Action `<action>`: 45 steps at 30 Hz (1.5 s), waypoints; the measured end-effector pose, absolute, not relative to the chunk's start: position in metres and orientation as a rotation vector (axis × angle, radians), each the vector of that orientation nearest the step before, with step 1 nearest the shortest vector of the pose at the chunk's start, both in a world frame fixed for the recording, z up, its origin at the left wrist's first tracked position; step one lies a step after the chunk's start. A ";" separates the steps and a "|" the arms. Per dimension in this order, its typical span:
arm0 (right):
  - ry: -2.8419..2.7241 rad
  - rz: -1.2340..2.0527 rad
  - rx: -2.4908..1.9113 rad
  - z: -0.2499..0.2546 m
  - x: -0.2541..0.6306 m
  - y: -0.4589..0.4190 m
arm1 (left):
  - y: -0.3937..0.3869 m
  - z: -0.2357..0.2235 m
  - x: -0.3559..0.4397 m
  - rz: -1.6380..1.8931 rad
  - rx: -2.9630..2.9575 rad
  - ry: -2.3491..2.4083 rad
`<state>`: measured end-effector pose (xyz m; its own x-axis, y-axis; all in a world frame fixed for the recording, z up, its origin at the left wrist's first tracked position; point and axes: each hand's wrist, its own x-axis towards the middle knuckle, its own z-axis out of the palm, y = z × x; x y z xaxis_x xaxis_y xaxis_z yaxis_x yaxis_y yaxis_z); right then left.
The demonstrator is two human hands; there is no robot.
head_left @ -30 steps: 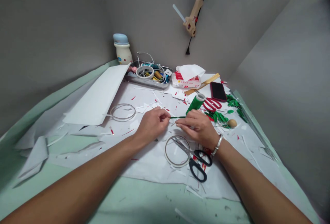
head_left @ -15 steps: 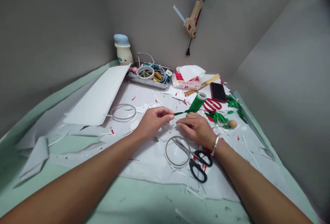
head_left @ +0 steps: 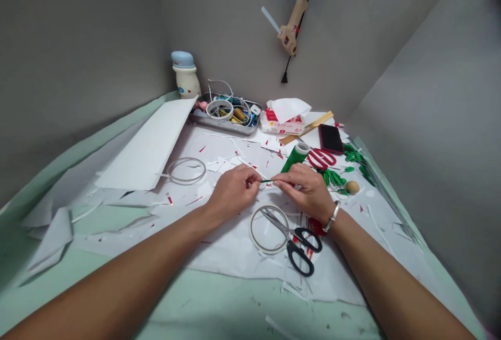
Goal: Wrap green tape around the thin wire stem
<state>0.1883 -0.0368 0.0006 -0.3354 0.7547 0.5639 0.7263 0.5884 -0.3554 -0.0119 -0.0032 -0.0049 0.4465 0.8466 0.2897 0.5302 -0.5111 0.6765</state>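
Note:
Above the middle of the paper-covered table, a thin green strand (head_left: 266, 180) spans the small gap between my hands. My left hand (head_left: 237, 187) pinches its left end between thumb and fingertips. The fingertips of my right hand (head_left: 303, 186) close on its other end, thumb below and fingers stretched along the top. Just behind the right hand stands a spool of green thread (head_left: 294, 157), slightly tilted, its lower part covered by the fingers. Black-handled scissors (head_left: 291, 235) lie nearer, across a roll of tape (head_left: 252, 235).
Green leaves (head_left: 332, 177), a round wooden bead (head_left: 352, 187), red-handled scissors (head_left: 321, 159) and a phone (head_left: 331, 139) lie right. Behind are a tray (head_left: 238, 130) of threads and a tissue pack (head_left: 282, 123). White card (head_left: 146, 147) and a clear ring (head_left: 187, 171) lie left. A glue gun (head_left: 291, 29) hangs on the wall.
My right hand has turned and moved slightly right and up, its fingertips now at the strand. My left hand has shifted slightly down and left. The strand between them sits lower.

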 end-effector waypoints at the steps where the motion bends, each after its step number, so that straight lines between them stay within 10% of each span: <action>1: -2.105 0.059 -1.173 0.000 0.188 -0.036 | -0.003 -0.005 -0.012 0.852 2.194 1.176; 45: -2.143 0.217 -1.192 -0.002 0.190 -0.033 | -0.003 -0.002 -0.011 1.032 2.051 1.296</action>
